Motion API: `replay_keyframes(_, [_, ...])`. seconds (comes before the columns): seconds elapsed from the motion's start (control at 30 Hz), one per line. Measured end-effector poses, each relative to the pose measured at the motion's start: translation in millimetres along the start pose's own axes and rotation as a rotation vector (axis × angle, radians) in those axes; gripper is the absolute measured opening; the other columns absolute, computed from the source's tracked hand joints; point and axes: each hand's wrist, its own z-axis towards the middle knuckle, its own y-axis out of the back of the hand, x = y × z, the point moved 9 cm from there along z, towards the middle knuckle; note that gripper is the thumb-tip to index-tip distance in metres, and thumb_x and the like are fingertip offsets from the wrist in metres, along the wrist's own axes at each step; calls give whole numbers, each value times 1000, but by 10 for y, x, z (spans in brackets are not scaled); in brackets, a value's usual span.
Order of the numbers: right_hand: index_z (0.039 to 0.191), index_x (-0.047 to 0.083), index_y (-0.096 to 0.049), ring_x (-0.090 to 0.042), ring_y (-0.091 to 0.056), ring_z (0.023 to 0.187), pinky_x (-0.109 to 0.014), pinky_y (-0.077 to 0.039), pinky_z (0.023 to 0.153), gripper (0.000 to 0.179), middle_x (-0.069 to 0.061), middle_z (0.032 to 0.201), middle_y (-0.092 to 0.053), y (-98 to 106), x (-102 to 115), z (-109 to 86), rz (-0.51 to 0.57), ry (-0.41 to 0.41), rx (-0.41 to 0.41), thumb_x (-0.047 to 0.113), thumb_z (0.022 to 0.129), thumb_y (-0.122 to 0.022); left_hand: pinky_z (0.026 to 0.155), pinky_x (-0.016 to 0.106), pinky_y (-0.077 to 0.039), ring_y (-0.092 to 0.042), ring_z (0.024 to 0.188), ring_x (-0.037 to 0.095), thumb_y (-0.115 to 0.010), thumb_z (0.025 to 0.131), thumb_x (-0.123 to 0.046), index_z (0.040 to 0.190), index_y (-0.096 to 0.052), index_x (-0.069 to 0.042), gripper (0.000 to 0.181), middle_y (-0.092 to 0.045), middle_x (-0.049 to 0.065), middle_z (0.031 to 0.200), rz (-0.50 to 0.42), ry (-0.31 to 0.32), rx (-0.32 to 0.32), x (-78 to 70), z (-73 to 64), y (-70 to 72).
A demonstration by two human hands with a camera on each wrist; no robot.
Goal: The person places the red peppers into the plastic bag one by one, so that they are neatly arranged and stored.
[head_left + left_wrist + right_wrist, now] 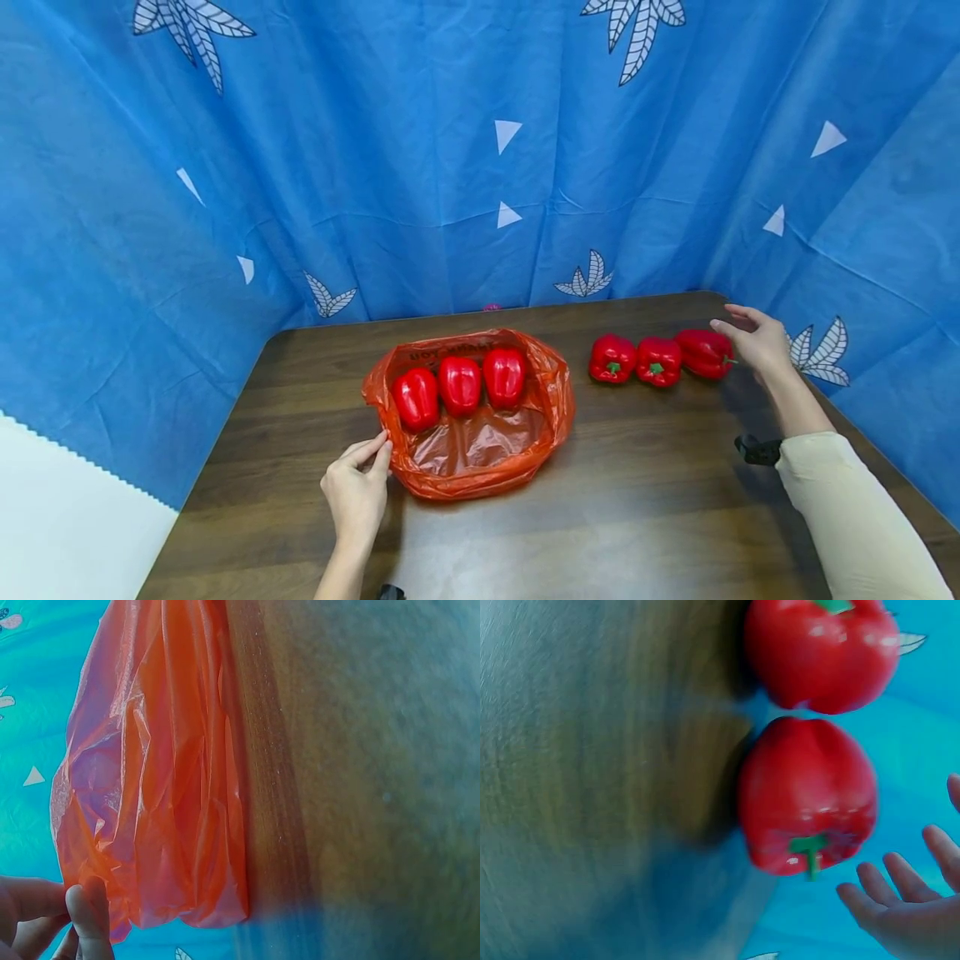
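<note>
An orange-red plastic bag [480, 483] lies with its mouth wide on the table, and three red bell peppers [460, 386] sit inside along its far side. My left hand [358, 492] pinches the bag's rim at its near left edge; in the left wrist view thumb and finger meet on the thin plastic [172, 787]. To the bag's right, three more red bell peppers with green stems stand in a row. Beside the rightmost bell pepper [703, 353], which lies on its side, my right hand [761, 342] hovers with fingers spread, apart from it in the right wrist view.
The brown wooden table [637, 500] meets a blue patterned curtain [427, 167] at the back and both sides. A white surface [67, 517] shows at the lower left. Dark straps [757, 450] are near my wrists.
</note>
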Motion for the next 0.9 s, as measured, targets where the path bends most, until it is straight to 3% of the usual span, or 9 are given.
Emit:
replay_keyframes(0.33, [153,2,-23,-56,-23,135,-69,-29,107,80,-37,153,-21,-160,-310,66,-31,-47,161,53,96,-50,51,6,-42,-50,51,-18,-76,80,0,94,-79,-4,15,-76,11,86,0,-7,7,5,-7,-26])
replay_keyframes(0.67, [153,1,-23,-53,-35,127,-63,-38,104,82,-39,148,-27,-210,-399,28,-53,-41,187,53,96,-51,50,6,-44,-51,53,-18,-75,81,1,95,-79,-3,15,-75,13,86,-16,13,21,31,5,-40])
replay_keyframes(0.9, [153,1,-20,-53,-36,124,-57,-48,98,86,-41,148,-24,-231,-429,-13,-79,-50,194,55,94,-52,51,6,-45,-51,54,-20,-75,82,1,95,-79,-2,15,-75,14,88,-16,29,30,45,-1,-41])
